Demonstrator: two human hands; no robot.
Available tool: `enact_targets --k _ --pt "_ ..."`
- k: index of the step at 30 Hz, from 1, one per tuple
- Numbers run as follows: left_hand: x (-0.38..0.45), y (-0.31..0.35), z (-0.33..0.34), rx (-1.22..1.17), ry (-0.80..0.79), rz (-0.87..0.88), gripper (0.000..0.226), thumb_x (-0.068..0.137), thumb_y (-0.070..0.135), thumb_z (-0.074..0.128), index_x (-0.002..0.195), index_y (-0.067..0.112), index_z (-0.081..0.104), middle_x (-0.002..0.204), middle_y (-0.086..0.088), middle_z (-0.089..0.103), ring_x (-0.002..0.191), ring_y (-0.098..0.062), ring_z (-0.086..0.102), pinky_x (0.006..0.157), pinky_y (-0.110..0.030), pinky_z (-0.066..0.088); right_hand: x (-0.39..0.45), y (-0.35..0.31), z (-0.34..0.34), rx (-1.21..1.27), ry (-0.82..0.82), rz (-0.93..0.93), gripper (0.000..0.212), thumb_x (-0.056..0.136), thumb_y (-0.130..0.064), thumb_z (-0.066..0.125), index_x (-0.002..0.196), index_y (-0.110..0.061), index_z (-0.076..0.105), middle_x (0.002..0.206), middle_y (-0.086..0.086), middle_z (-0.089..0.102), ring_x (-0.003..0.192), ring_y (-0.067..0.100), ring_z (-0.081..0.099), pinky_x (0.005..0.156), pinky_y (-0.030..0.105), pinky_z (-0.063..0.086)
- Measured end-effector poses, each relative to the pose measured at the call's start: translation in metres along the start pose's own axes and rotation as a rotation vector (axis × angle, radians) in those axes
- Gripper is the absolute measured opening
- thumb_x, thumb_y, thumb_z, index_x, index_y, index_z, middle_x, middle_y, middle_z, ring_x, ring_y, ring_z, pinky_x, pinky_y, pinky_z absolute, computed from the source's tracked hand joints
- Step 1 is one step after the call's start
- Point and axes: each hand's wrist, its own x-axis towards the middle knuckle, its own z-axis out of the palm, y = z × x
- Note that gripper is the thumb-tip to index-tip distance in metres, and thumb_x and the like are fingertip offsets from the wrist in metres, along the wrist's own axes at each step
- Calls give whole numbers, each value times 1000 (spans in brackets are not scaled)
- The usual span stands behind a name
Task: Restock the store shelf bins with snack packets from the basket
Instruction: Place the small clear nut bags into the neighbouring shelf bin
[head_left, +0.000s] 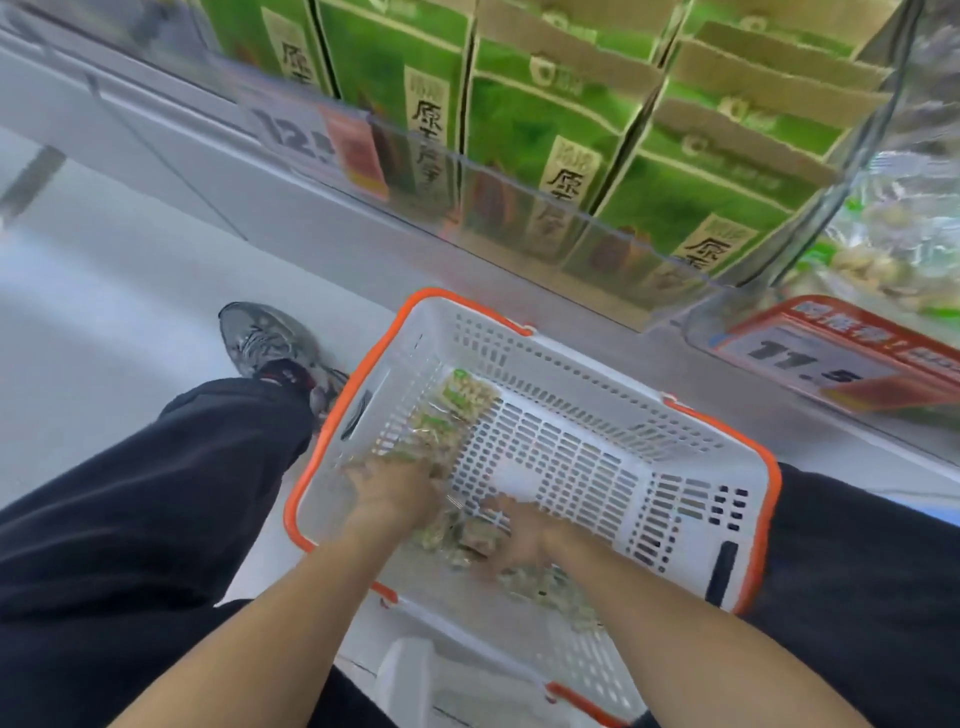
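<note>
**Both hands down in basket, on packets**

While blur hides exact finger curl, left hand (387, 488) and right hand (519, 535) both rest on clear green-printed snack packets (457, 410); grasp cannot be told; packets lie along near-left side of white perforated plastic basket with orange rim (582, 364); clear shelf bin (883, 249) up right holds similar packets.

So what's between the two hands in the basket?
Head view: a small heap of snack packets lies between the left hand and right hand, on the basket floor.
</note>
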Motion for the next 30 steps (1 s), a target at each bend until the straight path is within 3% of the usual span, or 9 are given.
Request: enact_targets --k 2,7,12,14,17,21,23,25,30 --pt "1 4 7 25 -30 -13 57 91 47 41 145 25 42 151 -18 39 139 -45 30 109 -71 20 5 12 17 -87 -18 37 134 47 -70 85 156 -43 12 166 4 13 148 32 28 114 50 36" --pt "-4 9 39 -91 -83 49 56 87 52 44 137 28 47 142 -19 47 131 -42 41 106 -55 40 11 33 49 -295 64 -67 88 86 -41 73 152 -47 16 146 14 46 123 35 54 94 43 48" --pt "-19 24 39 -241 55 48 24 86 14 60 109 16 65 106 -5 69 100 -24 66 88 -36 56 18 61 64 -262 143 -128 57 97 -23 57 148 -38 35 132 11 62 113 31 62 94 42 52" --pt "-21 32 39 -381 68 50 19 87 12 63 106 14 64 101 -6 70 93 -23 67 83 -35 57 16 72 61 -109 197 -106 42 89 -42 66 128 -28 61 114 11 70 95 29 67 84 40 53" --pt "-31 48 31 -578 121 101 18 87 14 70 100 16 59 93 -2 69 83 -20 66 66 -27 51 9 92 45 318 363 -16 63 62 -73 72 93 -18 74 86 2 75 77 24 72 84 42 55" --pt "-43 69 27 -908 231 281 19 85 9 75 84 14 56 87 0 68 71 -12 68 50 -17 47 -25 102 19 500 627 22 68 72 -74 67 123 -28 63 121 5 67 109 27 66 92 38 47" --pt "-47 75 27 -965 247 358 19 81 3 77 79 10 59 91 -7 66 79 -18 67 56 -16 50 -45 102 11 367 690 -35 53 91 -33 67 142 -34 51 143 10 50 121 29 57 94 33 44" --pt "-47 81 29 -861 258 452 26 79 1 77 70 18 60 82 -5 68 77 -18 68 68 -25 57 -54 107 9 262 723 -57 66 93 -13 60 150 -41 39 153 10 34 129 27 52 98 25 42" --pt "-49 84 40 -654 90 459 16 83 11 76 73 23 72 81 3 73 73 -5 65 78 -26 55 -78 106 19 483 658 -95 62 89 -32 72 145 -40 46 151 7 28 138 24 40 112 23 31"
